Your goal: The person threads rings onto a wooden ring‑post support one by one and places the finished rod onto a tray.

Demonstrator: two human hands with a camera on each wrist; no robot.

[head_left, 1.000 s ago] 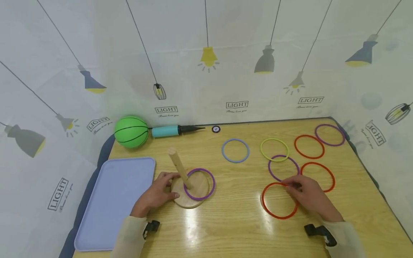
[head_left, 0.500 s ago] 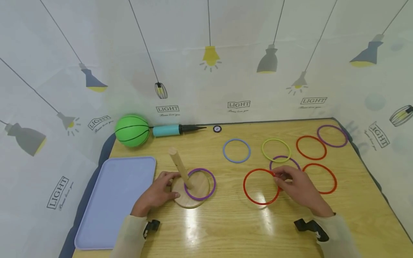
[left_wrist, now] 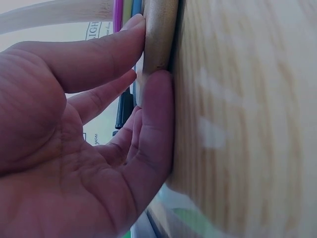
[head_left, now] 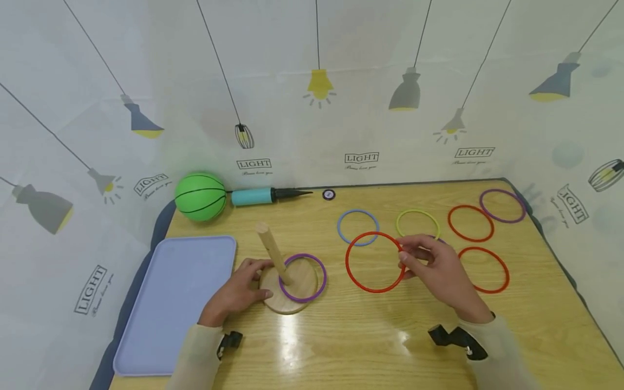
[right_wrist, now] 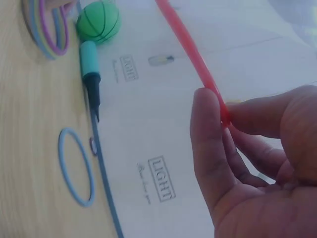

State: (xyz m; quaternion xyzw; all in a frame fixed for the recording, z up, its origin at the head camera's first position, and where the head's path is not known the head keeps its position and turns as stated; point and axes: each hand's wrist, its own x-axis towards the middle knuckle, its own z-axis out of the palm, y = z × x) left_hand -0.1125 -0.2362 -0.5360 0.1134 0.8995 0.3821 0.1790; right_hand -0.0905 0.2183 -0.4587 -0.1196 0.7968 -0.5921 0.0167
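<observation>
My right hand (head_left: 434,268) pinches a red ring (head_left: 348,265) between thumb and fingers, held up over the table and to the right of the wooden peg (head_left: 271,250). In the right wrist view, the thumb and fingertips press on the same red ring (right_wrist: 190,47). My left hand (head_left: 236,292) grips the left edge of the peg's round wooden base (head_left: 304,271), thumb in front and fingers behind. Around the peg lies a purple ring (head_left: 324,276); the right wrist view shows yellow and blue rings stacked with it, hidden beneath it in the head view.
On the table (head_left: 361,346) lie a blue ring (head_left: 339,219), a yellow ring (head_left: 400,216), more red rings (head_left: 507,276) and a purple ring (head_left: 502,190). A lilac tray (head_left: 175,303) is at left. Behind stand a green ball (head_left: 201,196) and a teal pump (head_left: 251,196).
My right hand has lifted the red ring off the table and carried it left and away from me, toward the peg. The left hand stays on the base.
</observation>
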